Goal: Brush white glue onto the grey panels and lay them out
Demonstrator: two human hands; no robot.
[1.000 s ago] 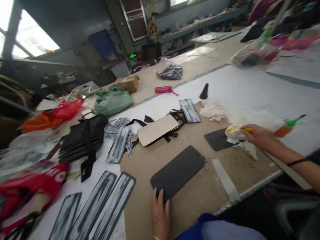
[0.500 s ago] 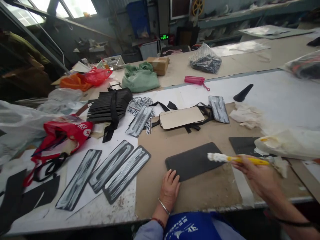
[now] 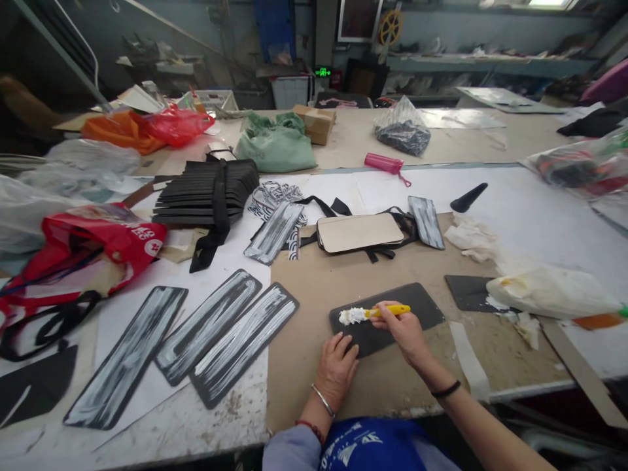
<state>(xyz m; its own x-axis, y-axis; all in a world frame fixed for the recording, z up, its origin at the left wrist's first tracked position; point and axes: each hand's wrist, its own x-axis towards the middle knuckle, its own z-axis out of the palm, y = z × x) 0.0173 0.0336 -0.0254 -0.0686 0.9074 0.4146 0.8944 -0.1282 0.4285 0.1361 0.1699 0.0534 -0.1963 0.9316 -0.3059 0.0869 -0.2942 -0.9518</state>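
A black flat panel (image 3: 422,307) lies on the brown cardboard sheet (image 3: 314,288) in front of me. My left hand (image 3: 336,369) rests flat on the panel's near-left corner, fingers spread. My right hand (image 3: 403,330) is closed on a yellow-handled brush (image 3: 377,313). Its bristles are loaded with white glue and touch the panel's left end. Three black panels streaked with white glue (image 3: 196,333) lie to the left on white paper.
A tan panel with black straps (image 3: 360,231), a stack of black panels (image 3: 206,191), a glue-streaked piece (image 3: 426,222) and a black cone (image 3: 468,197) lie further back. A white glue-smeared bag (image 3: 552,291) sits at right, a red bag (image 3: 93,245) at left. Table edge runs close to me.
My right hand has swung the brush leftward from the white bag to the panel's left end. The view has turned to face the panel squarely. My left hand stays on the panel.
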